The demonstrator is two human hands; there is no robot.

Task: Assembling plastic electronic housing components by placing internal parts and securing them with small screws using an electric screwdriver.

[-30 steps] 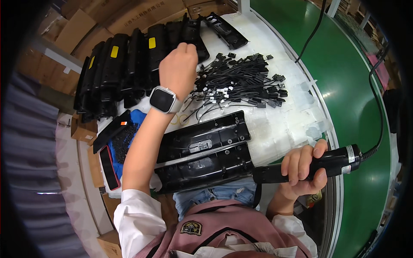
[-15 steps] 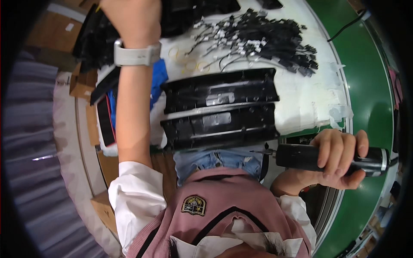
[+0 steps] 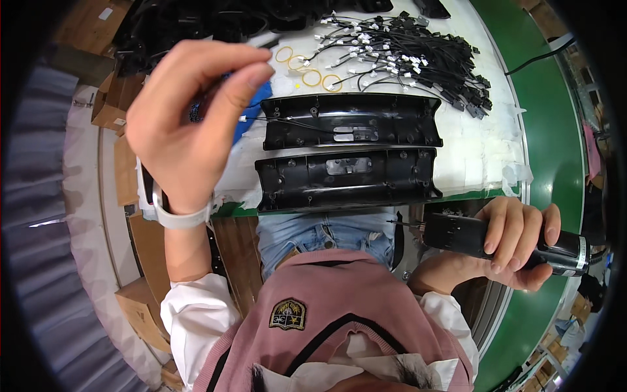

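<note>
— Left hand (image 3: 189, 124)?
— Raised, fingertips (image 3: 258, 72) pinched together; whether anything small sits between them, cannot tell. Thin wire (image 3: 287, 122) running rightward from just beside the fingers onto the upper panel (image 3: 353, 121).
— Right hand (image 3: 516, 242)?
— Clenched around a black screwdriver (image 3: 496, 238), bit pointing left, past the fingers. Held off the table (image 3: 477, 157), below its edge.
— Lower panel (image 3: 346, 178)?
— Flat on the table, up and left of the right fingers, just beside the upper one.
— Anything else?
— Cable bundle (image 3: 418, 59) and yellow rings (image 3: 310, 72) beyond the panels.
</note>
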